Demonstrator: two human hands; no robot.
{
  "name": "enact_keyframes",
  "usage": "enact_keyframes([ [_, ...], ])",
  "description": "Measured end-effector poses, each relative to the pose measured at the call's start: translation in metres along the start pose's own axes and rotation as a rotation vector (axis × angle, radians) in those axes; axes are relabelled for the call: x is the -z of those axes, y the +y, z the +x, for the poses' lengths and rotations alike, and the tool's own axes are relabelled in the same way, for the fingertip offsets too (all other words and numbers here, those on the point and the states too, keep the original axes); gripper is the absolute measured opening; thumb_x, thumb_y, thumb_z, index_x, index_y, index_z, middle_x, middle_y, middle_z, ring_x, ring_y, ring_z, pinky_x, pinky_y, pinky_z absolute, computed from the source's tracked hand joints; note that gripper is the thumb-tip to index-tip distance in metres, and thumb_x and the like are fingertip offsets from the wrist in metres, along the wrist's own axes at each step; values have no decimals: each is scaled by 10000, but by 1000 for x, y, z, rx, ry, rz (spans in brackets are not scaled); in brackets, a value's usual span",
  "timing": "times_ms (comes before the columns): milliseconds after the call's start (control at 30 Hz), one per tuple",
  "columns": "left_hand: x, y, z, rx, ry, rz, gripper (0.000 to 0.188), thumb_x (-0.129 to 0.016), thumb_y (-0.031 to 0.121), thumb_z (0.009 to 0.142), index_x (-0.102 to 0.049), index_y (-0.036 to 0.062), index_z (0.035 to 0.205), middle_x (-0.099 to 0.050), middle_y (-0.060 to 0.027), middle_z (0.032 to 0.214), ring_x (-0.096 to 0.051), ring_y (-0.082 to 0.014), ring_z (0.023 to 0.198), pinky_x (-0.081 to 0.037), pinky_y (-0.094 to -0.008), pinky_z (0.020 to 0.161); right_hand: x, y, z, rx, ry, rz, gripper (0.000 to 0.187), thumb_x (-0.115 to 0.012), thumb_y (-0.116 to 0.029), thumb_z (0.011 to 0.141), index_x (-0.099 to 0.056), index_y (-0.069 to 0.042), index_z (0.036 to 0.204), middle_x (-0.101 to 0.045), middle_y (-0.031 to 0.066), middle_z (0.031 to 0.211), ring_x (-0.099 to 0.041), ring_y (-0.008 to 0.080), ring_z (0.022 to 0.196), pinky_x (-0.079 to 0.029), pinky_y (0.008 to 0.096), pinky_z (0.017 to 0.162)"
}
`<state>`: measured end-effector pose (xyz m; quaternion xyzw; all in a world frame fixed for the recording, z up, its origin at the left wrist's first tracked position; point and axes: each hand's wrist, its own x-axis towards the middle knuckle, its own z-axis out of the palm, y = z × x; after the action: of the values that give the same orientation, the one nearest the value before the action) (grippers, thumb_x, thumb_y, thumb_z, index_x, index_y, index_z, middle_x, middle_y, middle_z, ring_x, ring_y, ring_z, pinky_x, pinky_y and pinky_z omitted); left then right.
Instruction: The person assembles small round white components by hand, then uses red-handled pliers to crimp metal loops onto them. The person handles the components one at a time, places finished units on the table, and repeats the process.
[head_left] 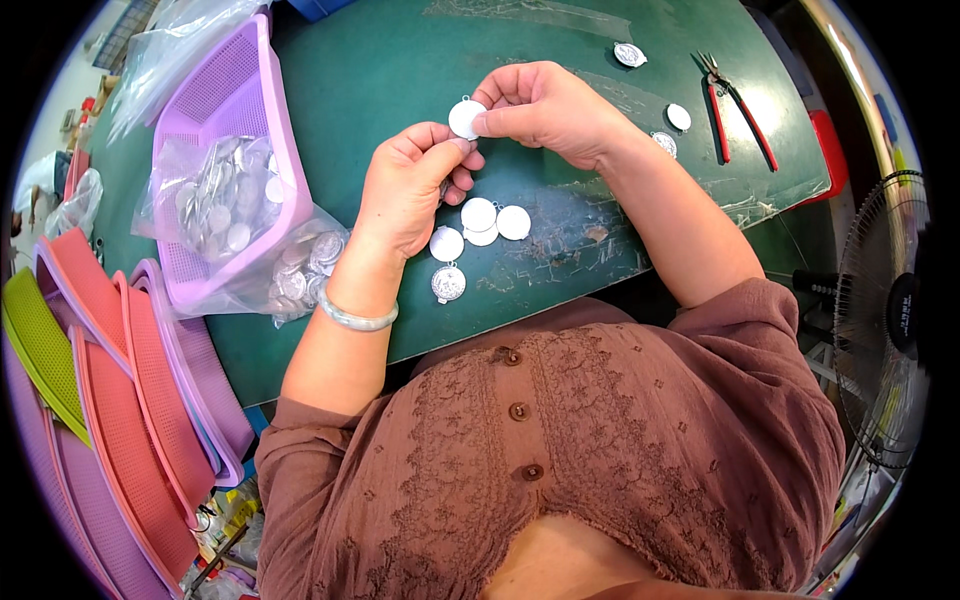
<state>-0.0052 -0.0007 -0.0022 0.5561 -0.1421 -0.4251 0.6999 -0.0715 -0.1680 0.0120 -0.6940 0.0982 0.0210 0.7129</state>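
A round silvery-white pendant (467, 118) with a small loop on top is raised above the green table. My right hand (552, 112) pinches it at its right edge between thumb and fingers. At the pendant's lower edge, my left hand (408, 180) is closed, thumb against fingertips, also gripping it. Curled fingers hide whether anything else is in the left palm. Below the hands lie several plain pale discs (513, 222) and an embossed round pendant (448, 284) with a loop.
A lilac basket (290, 130) at the left holds a clear bag of silvery discs (228, 205). Another bag of round pieces (305, 268) lies beside it. Red-handled pliers (722, 110) and a few pendants (629, 55) lie at the right. Stacked baskets (130, 400) stand left; a fan (880, 310) stands right.
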Motion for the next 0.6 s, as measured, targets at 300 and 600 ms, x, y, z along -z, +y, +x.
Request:
enact_keyframes([
  [300,2,-1,1,19,-30,-61,62,-540,64,822,-558,6,808,-595,-75,716,-506,-89,545,-384,-198,463,0,0,1,-51,0,71,143,-632,-114,768,-586,13,814,-517,3,637,-417,50,527,-306,192,453],
  [600,8,-2,4,45,-75,-211,178,-486,136,853,-561,-26,858,-600,-115,755,-534,-139,580,-432,-238,504,0,4,2,-28,-9,184,104,-570,-119,823,-566,-15,815,-517,2,639,-404,51,511,-283,189,441],
])
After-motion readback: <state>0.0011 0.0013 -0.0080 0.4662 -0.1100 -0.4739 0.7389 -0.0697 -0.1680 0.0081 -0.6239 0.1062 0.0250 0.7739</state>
